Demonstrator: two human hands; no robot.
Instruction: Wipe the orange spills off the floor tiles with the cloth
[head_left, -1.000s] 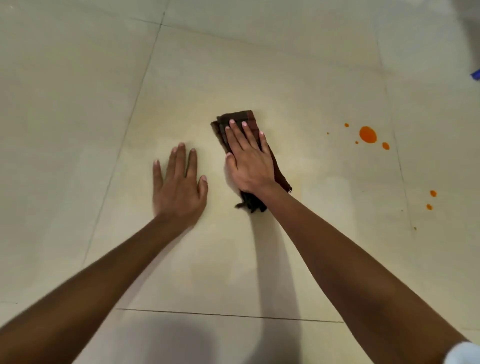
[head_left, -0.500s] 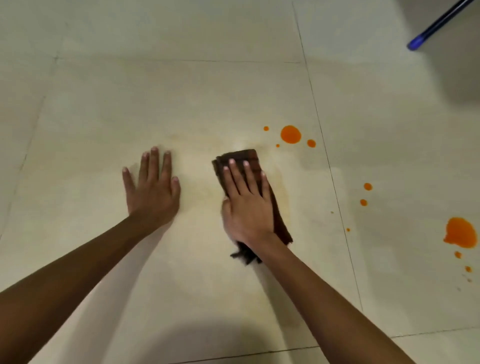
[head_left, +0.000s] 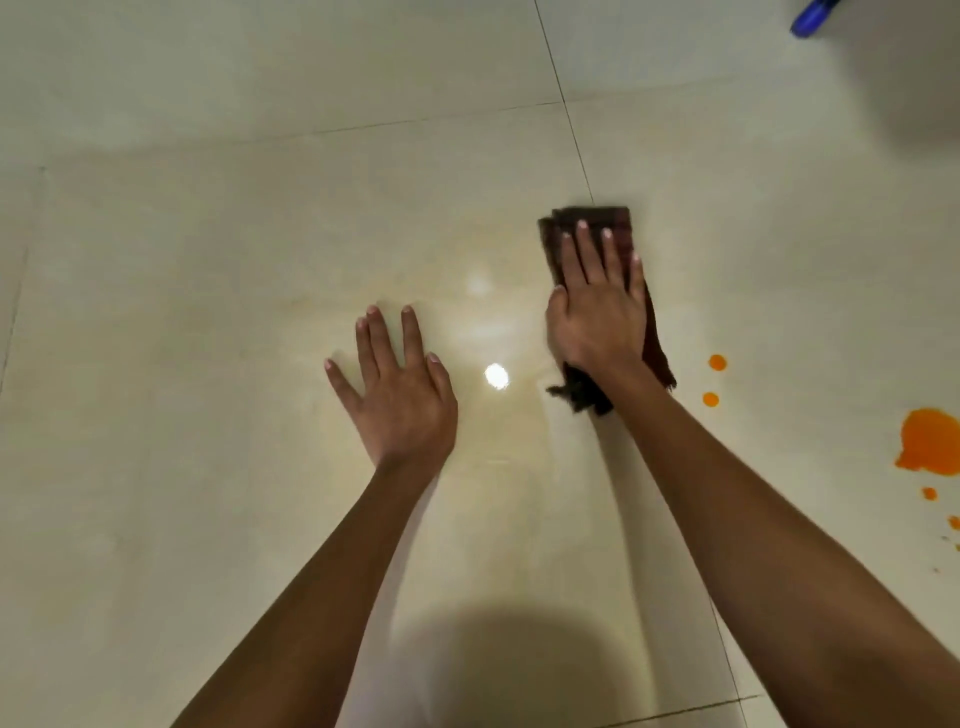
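Dark brown cloth (head_left: 592, 221), folded into a long narrow pad, lying flat on pale cream glossy floor tiles (head_left: 208, 312) at about 1 o'clock from frame centre, far end straddling a grout line, frayed near end bunched. Pressed flat beneath the right hand (head_left: 597, 312). Orange spills (head_left: 932, 441) at 3 to 4 o'clock: one large blotch at the right edge, two small round drops just right of the cloth, tiny specks below the blotch.
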